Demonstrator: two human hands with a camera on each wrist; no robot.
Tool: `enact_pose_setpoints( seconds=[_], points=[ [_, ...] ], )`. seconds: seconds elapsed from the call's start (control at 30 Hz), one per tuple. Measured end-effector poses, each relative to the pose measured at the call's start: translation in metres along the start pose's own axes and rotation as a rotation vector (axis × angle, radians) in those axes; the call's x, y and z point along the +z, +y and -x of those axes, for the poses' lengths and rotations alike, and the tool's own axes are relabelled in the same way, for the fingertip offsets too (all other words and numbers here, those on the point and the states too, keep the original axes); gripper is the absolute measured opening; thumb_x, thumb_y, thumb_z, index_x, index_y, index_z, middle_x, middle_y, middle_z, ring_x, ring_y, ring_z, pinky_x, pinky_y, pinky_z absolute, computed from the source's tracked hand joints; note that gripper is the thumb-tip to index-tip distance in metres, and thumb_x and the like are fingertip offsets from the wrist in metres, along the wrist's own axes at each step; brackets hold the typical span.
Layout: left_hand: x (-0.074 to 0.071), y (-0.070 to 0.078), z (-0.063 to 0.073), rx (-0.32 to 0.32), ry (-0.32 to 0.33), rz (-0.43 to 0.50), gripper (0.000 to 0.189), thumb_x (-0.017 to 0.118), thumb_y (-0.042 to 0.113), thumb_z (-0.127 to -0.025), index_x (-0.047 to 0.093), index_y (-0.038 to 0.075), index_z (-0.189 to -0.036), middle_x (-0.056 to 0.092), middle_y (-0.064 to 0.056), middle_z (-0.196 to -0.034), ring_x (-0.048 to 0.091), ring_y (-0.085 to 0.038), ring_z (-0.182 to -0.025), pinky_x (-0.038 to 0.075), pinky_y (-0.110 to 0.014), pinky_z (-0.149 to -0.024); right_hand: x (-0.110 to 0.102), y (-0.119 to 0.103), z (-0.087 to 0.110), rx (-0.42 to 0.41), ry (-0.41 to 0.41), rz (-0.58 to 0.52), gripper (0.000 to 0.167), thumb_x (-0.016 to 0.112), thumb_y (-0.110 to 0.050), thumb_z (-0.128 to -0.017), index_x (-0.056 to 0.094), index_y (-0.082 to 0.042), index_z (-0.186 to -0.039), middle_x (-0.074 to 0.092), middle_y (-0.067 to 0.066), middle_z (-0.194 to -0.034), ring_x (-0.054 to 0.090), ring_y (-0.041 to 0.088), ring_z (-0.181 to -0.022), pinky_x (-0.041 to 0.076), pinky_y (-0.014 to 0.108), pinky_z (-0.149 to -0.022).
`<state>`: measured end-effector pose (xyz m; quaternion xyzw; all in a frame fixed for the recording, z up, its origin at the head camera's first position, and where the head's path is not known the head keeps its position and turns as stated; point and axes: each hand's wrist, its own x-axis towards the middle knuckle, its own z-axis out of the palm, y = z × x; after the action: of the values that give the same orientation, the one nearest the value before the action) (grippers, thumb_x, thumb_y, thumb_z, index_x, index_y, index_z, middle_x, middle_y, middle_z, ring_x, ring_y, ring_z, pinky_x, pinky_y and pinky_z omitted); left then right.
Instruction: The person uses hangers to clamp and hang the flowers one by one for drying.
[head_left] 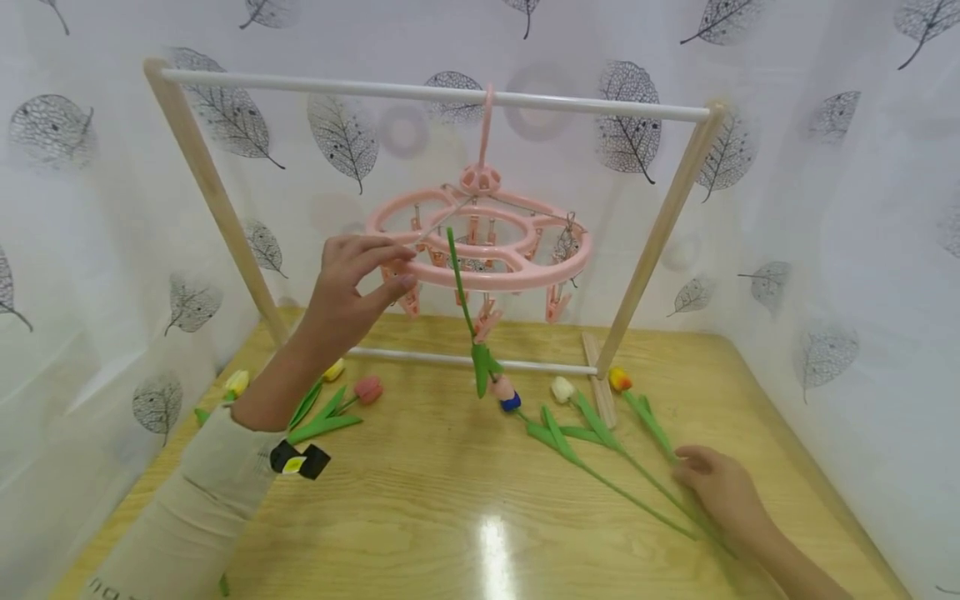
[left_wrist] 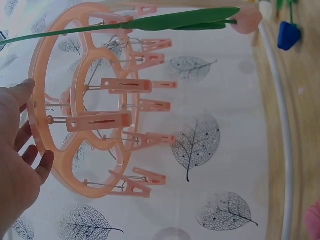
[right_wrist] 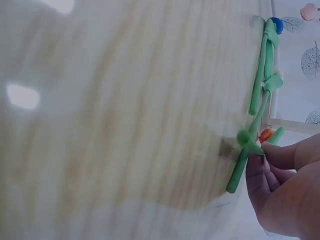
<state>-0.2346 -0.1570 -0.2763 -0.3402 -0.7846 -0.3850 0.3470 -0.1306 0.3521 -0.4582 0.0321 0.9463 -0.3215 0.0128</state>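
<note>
My left hand is at the left rim of a round pink clip hanger, thumb and fingers on either side of the rim. The hanger hangs by its hook from a white rod, with several pink clips below its rings. A pale pink artificial tulip hangs head down from a clip, its green stem pointing up across the rim. At the right, my right hand pinches the green stem and leaf part of an orange-red tulip lying on the table.
A wooden frame with white rods stands at the back of the table. A blue tulip and a white tulip lie right of centre. Rose and yellow tulips lie at left. Leaf-patterned cloth surrounds the table.
</note>
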Motion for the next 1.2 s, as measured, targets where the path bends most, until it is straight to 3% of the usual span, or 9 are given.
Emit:
enact_pose_setpoints(
  seconds=[0.4, 0.6, 0.8, 0.93, 1.2],
  points=[
    [0.0, -0.001, 0.0, 0.004, 0.004, -0.011, 0.028, 0.078, 0.007, -0.087, 0.073, 0.005, -0.115, 0.066, -0.012, -0.124, 0.041, -0.032, -0.123, 0.03, -0.047, -0.103, -0.017, -0.001, -0.001, -0.055, 0.047, 0.0, 0.033, 0.058, -0.01, -0.101, 0.061, 0.007, -0.129, 0.065, 0.031, -0.124, 0.06, 0.051, -0.116, 0.054, 0.057, -0.091],
    [0.0, -0.001, 0.001, -0.003, 0.0, -0.013, 0.028, 0.078, 0.006, -0.088, 0.073, 0.003, -0.115, 0.066, -0.012, -0.124, 0.041, -0.032, -0.122, 0.03, -0.047, -0.102, -0.027, -0.008, 0.002, -0.059, 0.046, -0.021, 0.035, 0.058, -0.016, -0.103, 0.06, 0.008, -0.129, 0.065, 0.031, -0.122, 0.068, 0.039, -0.1, 0.061, 0.039, -0.079],
    [0.001, 0.0, 0.002, -0.021, -0.002, 0.003, 0.027, 0.076, 0.013, -0.091, 0.073, 0.007, -0.117, 0.067, -0.009, -0.124, 0.041, -0.029, -0.121, 0.03, -0.047, -0.101, -0.032, -0.006, 0.004, -0.002, 0.054, -0.029, 0.038, 0.055, -0.017, -0.104, 0.056, 0.008, -0.133, 0.064, 0.031, -0.123, 0.068, 0.022, -0.087, 0.056, 0.024, -0.068],
    [0.002, 0.0, 0.002, -0.03, -0.003, 0.003, 0.027, 0.076, 0.014, -0.091, 0.073, 0.007, -0.117, 0.067, -0.009, -0.125, 0.041, -0.029, -0.122, 0.03, -0.047, -0.1, -0.036, -0.003, 0.008, 0.012, 0.081, -0.016, 0.038, 0.053, -0.019, -0.105, 0.056, 0.007, -0.133, 0.063, 0.031, -0.125, 0.068, 0.02, -0.084, 0.053, 0.022, -0.064],
    [0.002, 0.0, 0.003, 0.012, 0.014, -0.033, 0.033, 0.078, 0.004, -0.086, 0.072, 0.004, -0.119, 0.065, -0.014, -0.128, 0.042, -0.034, -0.123, 0.029, -0.048, -0.103, -0.041, -0.009, 0.015, -0.019, 0.136, -0.021, 0.037, 0.054, -0.022, -0.105, 0.06, 0.005, -0.13, 0.064, 0.031, -0.123, 0.07, 0.024, -0.082, 0.055, 0.023, -0.062]
  ],
)
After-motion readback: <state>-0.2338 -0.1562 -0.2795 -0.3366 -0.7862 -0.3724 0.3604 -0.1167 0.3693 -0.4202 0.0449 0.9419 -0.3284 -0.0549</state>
